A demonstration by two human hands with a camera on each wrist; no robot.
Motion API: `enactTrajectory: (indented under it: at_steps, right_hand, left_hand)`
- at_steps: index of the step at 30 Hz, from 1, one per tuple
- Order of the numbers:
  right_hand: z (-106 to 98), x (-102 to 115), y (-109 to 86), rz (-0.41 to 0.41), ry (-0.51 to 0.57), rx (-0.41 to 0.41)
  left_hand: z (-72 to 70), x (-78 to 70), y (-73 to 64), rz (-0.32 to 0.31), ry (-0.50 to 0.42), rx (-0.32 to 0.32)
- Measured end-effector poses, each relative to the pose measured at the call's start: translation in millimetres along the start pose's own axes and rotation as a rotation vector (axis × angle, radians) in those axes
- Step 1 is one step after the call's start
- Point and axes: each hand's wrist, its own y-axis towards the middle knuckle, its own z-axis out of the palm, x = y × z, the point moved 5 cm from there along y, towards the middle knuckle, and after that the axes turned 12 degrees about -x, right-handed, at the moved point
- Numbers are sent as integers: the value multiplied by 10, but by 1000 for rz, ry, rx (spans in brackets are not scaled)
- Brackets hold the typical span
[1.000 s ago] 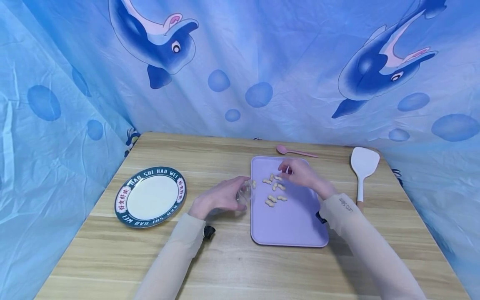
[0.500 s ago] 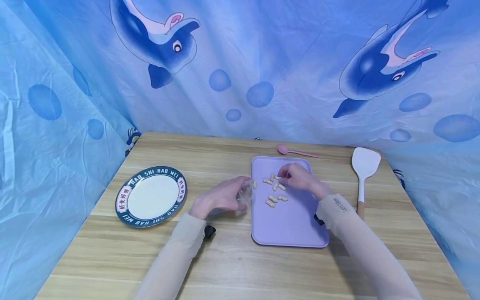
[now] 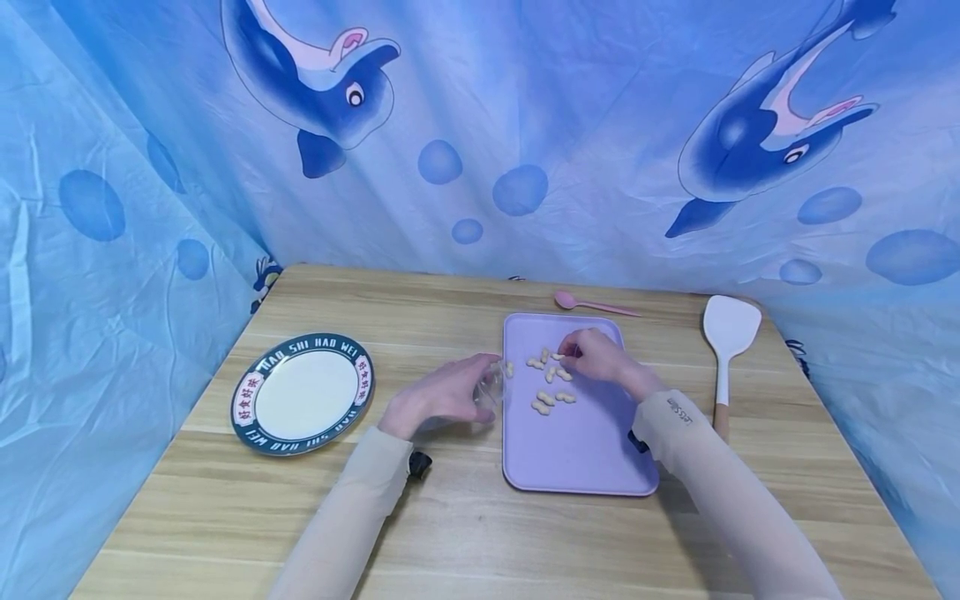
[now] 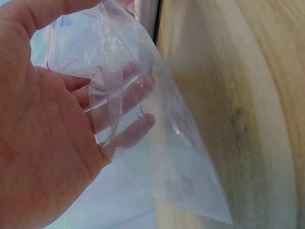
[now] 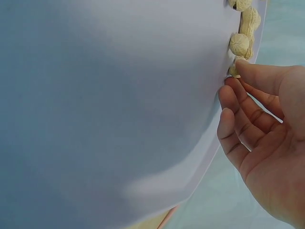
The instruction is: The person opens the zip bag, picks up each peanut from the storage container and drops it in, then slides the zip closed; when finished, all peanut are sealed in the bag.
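Observation:
My left hand (image 3: pixel 442 392) holds a clear plastic bag (image 4: pixel 174 148) beside the left edge of the purple tray (image 3: pixel 577 454). In the left wrist view the thumb lies at the top of the bag and the fingers show through its thin film; a zip-style strip with a red line runs near its mouth. Over the far part of the tray, my right hand (image 3: pixel 600 354) pinches a peanut (image 5: pixel 234 71) between thumb and fingertips. Several more unshelled peanuts (image 3: pixel 542 407) lie scattered on the tray's left half, one of them close to the bag.
A white plate (image 3: pixel 303 396) with a dark green lettered rim sits at the left. Behind the tray lies a pink spoon (image 3: pixel 566 300). To the right is a white spatula (image 3: pixel 730 323) with a wooden handle. A blue dolphin curtain (image 3: pixel 480 108) hangs behind the table.
My right hand has come slightly down onto a peanut, and its fingers have closed on it. The left hand and the bag have stayed in place.

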Motion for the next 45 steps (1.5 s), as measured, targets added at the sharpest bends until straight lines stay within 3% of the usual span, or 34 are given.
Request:
enactTrajectory:
  at_steps: [7, 13, 19, 27, 37, 45]
  right_hand:
    - [-25, -1, -20, 2, 10, -10]
    - [-128, 92, -14, -47, -19, -59]
    - [-209, 349, 3, -120, -51, -43]
    - [-219, 788, -12, -222, -15, 1]
    - [-57, 1139, -64, -366, -44, 25]
    - [118, 1274, -136, -396, -104, 74]
  left_hand:
    - [6, 3, -3, -8, 17, 2]
    - [2, 5, -8, -8, 17, 1]
    - [6, 22, -4, 0, 23, 4]
    - [4, 24, -11, -1, 15, 7]
    - [9, 36, -2, -2, 18, 5]
    - [16, 39, 16, 17, 52, -6]
